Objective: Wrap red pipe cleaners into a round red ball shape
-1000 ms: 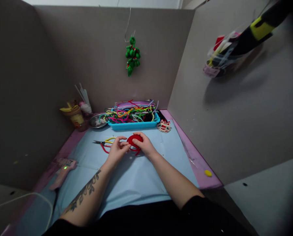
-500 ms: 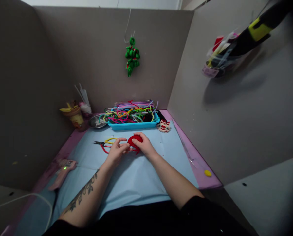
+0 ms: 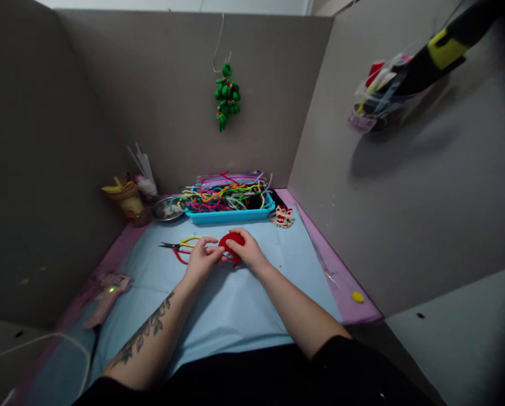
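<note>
Both hands meet over a round red pipe-cleaner piece (image 3: 229, 242) at the middle of the light blue mat (image 3: 218, 304). My right hand (image 3: 247, 252) grips the red piece from the right, fingers curled around it. From the left, my left hand (image 3: 200, 260) pinches the piece's edge, where a loose red strand curls underneath. Small scissors (image 3: 172, 246) with yellow and red loops lie just left of my left hand.
A blue tray (image 3: 231, 214) full of coloured pipe cleaners stands behind the hands, with a metal dish (image 3: 166, 208) and a yellow cup (image 3: 127, 200) to its left. A small red-white figure (image 3: 281, 216) sits at its right. A green ornament (image 3: 227, 96) hangs on the back wall. A pink device (image 3: 108, 290) lies front left.
My left hand has closed in slightly against the red piece; both hands stay at the same spot, making only small finger movements.
</note>
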{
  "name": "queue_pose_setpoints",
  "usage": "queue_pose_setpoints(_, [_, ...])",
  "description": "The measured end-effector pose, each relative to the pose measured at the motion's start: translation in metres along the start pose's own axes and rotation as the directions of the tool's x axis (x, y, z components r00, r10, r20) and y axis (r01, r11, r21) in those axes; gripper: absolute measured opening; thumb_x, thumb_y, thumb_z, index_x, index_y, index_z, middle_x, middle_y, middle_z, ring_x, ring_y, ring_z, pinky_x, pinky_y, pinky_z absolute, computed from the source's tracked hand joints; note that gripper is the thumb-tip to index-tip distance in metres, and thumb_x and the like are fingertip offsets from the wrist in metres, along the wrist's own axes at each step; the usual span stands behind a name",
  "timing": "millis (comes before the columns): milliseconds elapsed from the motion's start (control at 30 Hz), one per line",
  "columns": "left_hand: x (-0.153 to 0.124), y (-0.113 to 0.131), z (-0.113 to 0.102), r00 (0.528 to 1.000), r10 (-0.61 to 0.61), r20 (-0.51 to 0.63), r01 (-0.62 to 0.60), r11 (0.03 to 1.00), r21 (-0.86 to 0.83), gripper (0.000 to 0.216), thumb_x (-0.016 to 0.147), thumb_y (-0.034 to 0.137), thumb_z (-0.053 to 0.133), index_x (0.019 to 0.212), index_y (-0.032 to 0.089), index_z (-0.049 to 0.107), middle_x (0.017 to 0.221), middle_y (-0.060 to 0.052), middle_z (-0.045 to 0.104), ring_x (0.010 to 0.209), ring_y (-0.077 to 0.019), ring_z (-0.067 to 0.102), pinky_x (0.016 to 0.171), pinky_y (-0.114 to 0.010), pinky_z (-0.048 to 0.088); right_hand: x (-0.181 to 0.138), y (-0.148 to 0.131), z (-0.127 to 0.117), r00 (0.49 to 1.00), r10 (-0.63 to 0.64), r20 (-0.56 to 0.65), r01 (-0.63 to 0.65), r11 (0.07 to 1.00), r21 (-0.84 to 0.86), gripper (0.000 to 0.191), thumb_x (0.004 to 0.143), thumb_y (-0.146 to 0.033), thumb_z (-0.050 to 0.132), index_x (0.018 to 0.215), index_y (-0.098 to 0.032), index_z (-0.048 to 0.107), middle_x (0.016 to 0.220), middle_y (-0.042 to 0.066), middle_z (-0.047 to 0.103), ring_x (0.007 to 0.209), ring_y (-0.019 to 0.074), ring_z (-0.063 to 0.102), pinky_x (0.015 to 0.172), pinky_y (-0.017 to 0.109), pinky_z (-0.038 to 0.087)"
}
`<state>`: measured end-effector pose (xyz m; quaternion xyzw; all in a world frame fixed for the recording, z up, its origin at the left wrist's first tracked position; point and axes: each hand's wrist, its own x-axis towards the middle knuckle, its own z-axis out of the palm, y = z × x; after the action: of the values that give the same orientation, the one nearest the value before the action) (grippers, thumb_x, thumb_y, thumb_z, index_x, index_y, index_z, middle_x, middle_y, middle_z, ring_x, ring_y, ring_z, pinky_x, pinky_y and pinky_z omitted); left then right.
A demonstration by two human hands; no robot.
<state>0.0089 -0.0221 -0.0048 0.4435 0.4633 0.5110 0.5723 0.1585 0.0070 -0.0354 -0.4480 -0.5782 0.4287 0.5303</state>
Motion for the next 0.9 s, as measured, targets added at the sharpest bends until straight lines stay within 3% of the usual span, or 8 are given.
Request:
queue_pose_setpoints(400, [0.003,-0.004,-0.002,0.999,-0.033,-0.009,0.033,0.998,-0.044,0.053,0.052,0.035,0.081,0.090,0.017,0.049,0.054,0.002,0.064,0.047,-0.0113,0.059,0.051,-0.020,0.043,-0.002,-0.005,0.001,0.999,-0.051,-0.012,0.050,0.995,-0.087,0.037,0.071,-0.037,0.066,0.104,-0.022,0.059,0.106,0.005,0.060,0.101,0.0207,0.056,0.093,0.036,0.043])
queue_pose_setpoints(633, [0.005,-0.006,-0.002,0.999,0.008,-0.049,-0.011,0.998,-0.065,0.044,0.056,0.031,0.079,0.084,0.019,0.046,0.042,0.011,0.049,0.033,-0.0041,0.038,0.039,-0.015,0.025,-0.001,-0.004,0.003,0.996,-0.076,0.035,0.079,0.991,-0.109,0.035,0.079,-0.041,0.058,0.108,-0.021,0.058,0.108,0.007,0.060,0.102,0.0213,0.056,0.092,0.037,0.043])
queue_pose_setpoints(767, [0.009,-0.005,-0.007,0.984,0.072,-0.164,-0.088,0.992,-0.094,0.042,0.057,0.030,0.077,0.084,0.019,0.047,0.041,0.011,0.048,0.033,-0.0040,0.036,0.038,-0.015,0.023,-0.004,-0.008,0.000,0.962,-0.254,-0.095,0.228,0.947,-0.227,0.036,0.085,-0.043,0.049,0.112,-0.019,0.056,0.116,0.011,0.055,0.109,0.0226,0.051,0.094,0.039,0.041])
queue_pose_setpoints(833, [0.011,-0.004,-0.010,0.968,0.102,-0.228,-0.132,0.984,-0.120,0.041,0.057,0.030,0.077,0.084,0.019,0.048,0.041,0.011,0.048,0.033,-0.0042,0.036,0.038,-0.015,0.023,-0.008,-0.013,-0.001,0.913,-0.379,-0.148,0.313,0.887,-0.340,0.030,0.085,-0.041,0.051,0.104,-0.019,0.059,0.107,0.010,0.057,0.106,0.0227,0.051,0.095,0.039,0.040])
queue_pose_setpoints(900, [0.012,-0.003,-0.011,0.954,0.132,-0.269,-0.174,0.975,-0.139,0.041,0.058,0.030,0.076,0.085,0.019,0.048,0.041,0.011,0.047,0.034,-0.0044,0.036,0.038,-0.015,0.024,-0.012,-0.016,0.000,0.878,-0.467,-0.104,0.380,0.812,-0.442,0.023,0.082,-0.040,0.058,0.094,-0.020,0.061,0.095,0.008,0.057,0.099,0.0223,0.052,0.093,0.039,0.040])
